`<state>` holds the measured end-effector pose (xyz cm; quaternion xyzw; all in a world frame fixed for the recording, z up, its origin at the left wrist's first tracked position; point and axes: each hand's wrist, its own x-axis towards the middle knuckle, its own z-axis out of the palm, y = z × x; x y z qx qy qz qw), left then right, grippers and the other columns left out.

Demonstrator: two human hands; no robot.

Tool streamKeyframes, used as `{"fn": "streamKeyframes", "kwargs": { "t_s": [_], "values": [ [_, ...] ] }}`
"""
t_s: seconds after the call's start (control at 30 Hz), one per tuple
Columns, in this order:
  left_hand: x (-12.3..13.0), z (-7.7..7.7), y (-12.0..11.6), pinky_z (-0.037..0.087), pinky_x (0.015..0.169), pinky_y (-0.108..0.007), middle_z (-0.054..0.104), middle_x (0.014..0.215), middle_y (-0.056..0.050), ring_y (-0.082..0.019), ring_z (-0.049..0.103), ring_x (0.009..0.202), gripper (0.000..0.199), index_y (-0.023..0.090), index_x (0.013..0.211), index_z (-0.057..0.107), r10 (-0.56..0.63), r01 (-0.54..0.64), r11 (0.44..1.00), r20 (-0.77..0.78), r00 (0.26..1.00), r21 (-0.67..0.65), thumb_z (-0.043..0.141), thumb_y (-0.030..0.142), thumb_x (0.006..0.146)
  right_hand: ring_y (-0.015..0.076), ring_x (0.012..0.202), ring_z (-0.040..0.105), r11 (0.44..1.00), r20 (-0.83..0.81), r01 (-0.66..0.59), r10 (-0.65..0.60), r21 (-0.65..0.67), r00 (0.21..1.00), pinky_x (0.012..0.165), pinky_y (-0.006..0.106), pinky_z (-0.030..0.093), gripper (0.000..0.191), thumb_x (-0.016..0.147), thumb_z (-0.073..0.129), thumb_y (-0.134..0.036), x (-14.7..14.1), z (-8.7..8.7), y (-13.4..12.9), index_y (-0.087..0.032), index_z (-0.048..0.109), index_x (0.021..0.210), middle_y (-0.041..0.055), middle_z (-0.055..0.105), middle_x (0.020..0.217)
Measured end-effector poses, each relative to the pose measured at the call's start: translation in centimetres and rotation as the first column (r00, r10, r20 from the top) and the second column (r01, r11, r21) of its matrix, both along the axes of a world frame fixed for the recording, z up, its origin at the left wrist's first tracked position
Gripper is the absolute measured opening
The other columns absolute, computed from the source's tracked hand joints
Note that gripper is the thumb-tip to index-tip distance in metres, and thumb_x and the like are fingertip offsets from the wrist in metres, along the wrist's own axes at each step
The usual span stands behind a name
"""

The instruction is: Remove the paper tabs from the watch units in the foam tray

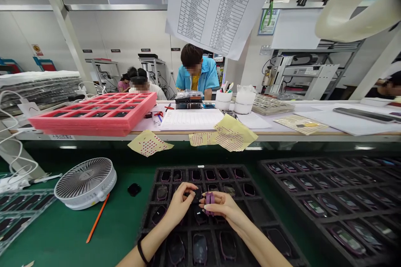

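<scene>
Both of my hands are over a black compartment tray [200, 167], holding items close together at its middle. My left hand [179, 204] grips a small black device [196, 194] by its edge. My right hand [223, 209] pinches a purple band [209, 202], which touches or nearly touches the device. Rounded dark devices with purple rims [200, 249] lie in the tray's compartments, and my hands and forearms hide several compartments. A black hair tie or bracelet [142, 253] circles my left wrist.
A second dark tray of devices [332, 200] lies right. A white fan [85, 182], orange stick [97, 218] and black object [134, 189] sit left on the green mat. Beyond stand a raised bench, pink tray [92, 114], papers and co-workers [196, 71].
</scene>
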<state>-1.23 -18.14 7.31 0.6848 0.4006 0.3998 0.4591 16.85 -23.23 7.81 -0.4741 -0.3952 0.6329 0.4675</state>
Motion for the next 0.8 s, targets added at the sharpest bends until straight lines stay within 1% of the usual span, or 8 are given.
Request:
{"fn": "streamKeyframes", "kwargs": {
  "t_s": [0.13, 0.23, 0.43, 0.53, 0.67, 0.73, 0.8],
  "values": [
    [0.0, 0.1, 0.1, 0.046, 0.062, -0.024, 0.064, 0.097, -0.007, -0.018, 0.059, 0.086, 0.019, 0.018, 0.09, 0.063, 0.007, -0.007, 1.0, 0.001, 1.0, -0.004, 0.055, 0.029, 0.077, 0.0306, 0.094, 0.069, 1.0, 0.002, 0.01, -0.01, 0.01, 1.0, 0.084, 0.042, 0.052, 0.059, 0.044, 0.089, -0.039, 0.0, 0.0, 0.1, -0.014, 0.071, 0.095, 0.0128, 0.074, 0.094],
    [0.0, 0.1, 0.2, 0.047, 0.065, -0.026, 0.065, 0.098, -0.008, -0.02, 0.06, 0.088, 0.022, 0.018, 0.089, 0.064, 0.007, -0.007, 1.0, -0.005, 1.0, 0.0, 0.055, 0.034, 0.077, 0.0299, 0.092, 0.07, 0.999, -0.017, 0.036, -0.036, -0.003, 0.999, 0.083, 0.042, 0.052, 0.061, 0.041, 0.09, -0.036, -0.1, 0.0, 0.2, -0.013, 0.071, 0.094, 0.0126, 0.074, 0.093],
    [-0.1, 0.7, 0.6, 0.051, 0.065, -0.029, 0.068, 0.099, -0.01, -0.022, 0.063, 0.088, 0.036, 0.018, 0.088, 0.066, 0.024, -0.025, 1.0, -0.029, 0.999, -0.005, 0.058, 0.05, 0.074, 0.027, 0.085, 0.071, 0.998, -0.053, 0.059, -0.059, -0.017, 0.997, 0.082, 0.041, 0.052, 0.062, 0.034, 0.092, -0.034, -0.2, 0.7, 0.4, -0.012, 0.073, 0.09, 0.0106, 0.075, 0.088],
    [-0.3, 0.7, 1.1, 0.053, 0.062, -0.029, 0.069, 0.097, -0.01, -0.023, 0.065, 0.085, 0.045, 0.019, 0.087, 0.067, 0.018, -0.019, 1.0, -0.035, 0.999, -0.015, 0.062, 0.06, 0.068, 0.0233, 0.079, 0.071, 0.998, -0.077, 0.067, -0.068, -0.015, 0.995, 0.078, 0.037, 0.053, 0.061, 0.034, 0.092, -0.032, -0.2, 1.1, 0.5, -0.013, 0.073, 0.088, 0.0084, 0.074, 0.086],
    [-0.7, 0.1, 2.4, 0.057, 0.061, -0.031, 0.071, 0.096, -0.008, -0.026, 0.068, 0.085, 0.055, 0.021, 0.085, 0.068, 0.03, -0.03, 0.999, -0.036, 0.999, -0.025, 0.068, 0.068, 0.058, 0.0152, 0.069, 0.068, 0.999, -0.131, 0.049, -0.047, 0.012, 0.99, 0.07, 0.028, 0.053, 0.053, 0.036, 0.092, -0.027, 0.0, 1.5, 0.5, -0.013, 0.074, 0.084, 0.0049, 0.073, 0.082],
    [-0.7, -0.2, 3.1, 0.059, 0.062, -0.031, 0.072, 0.097, -0.007, -0.027, 0.069, 0.087, 0.058, 0.021, 0.085, 0.069, 0.003, -0.004, 1.0, -0.06, 0.998, -0.025, 0.07, 0.07, 0.053, 0.0118, 0.066, 0.066, 0.999, -0.144, 0.049, -0.046, 0.015, 0.988, 0.067, 0.025, 0.053, 0.052, 0.034, 0.092, -0.025, 0.3, 1.8, 0.6, -0.014, 0.074, 0.082, 0.0026, 0.073, 0.08],
    [-0.6, -0.5, 3.6, 0.06, 0.067, -0.031, 0.071, 0.098, -0.006, -0.027, 0.068, 0.089, 0.056, 0.023, 0.087, 0.07, -0.027, 0.028, 0.999, -0.068, 0.997, 0.026, 0.071, 0.068, 0.055, 0.0095, 0.063, 0.065, 0.998, -0.14, 0.058, -0.055, 0.019, 0.989, 0.064, 0.021, 0.051, 0.049, 0.034, 0.092, -0.025, 0.6, 2.1, 0.7, -0.015, 0.074, 0.079, 0.0007, 0.072, 0.078]
  ]
}}
